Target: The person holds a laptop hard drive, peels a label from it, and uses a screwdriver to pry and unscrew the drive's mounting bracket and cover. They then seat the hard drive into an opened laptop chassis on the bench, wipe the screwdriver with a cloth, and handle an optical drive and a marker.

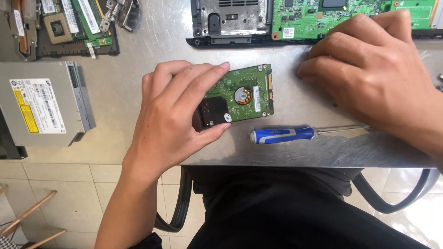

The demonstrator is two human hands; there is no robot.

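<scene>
My left hand (177, 108) grips a small hard drive (242, 94) lying on the metal table (129, 92), green circuit board facing up; fingers lie over its left end and the thumb presses its near edge. My right hand (374, 69) rests on the table to the drive's right, fingers curled with tips down, holding nothing, just in front of an opened laptop base (244, 20) with its green motherboard (323, 18) exposed. A blue-and-white-handled screwdriver (295, 134) lies on the table just below the drive, its shaft running under my right wrist.
A grey optical drive (44, 103) sits at the left. Circuit boards and memory sticks (74, 23) and metal hinges (117, 14) lie at the back left. The table's near edge runs above my lap; tiled floor and a chair frame (177, 212) show below.
</scene>
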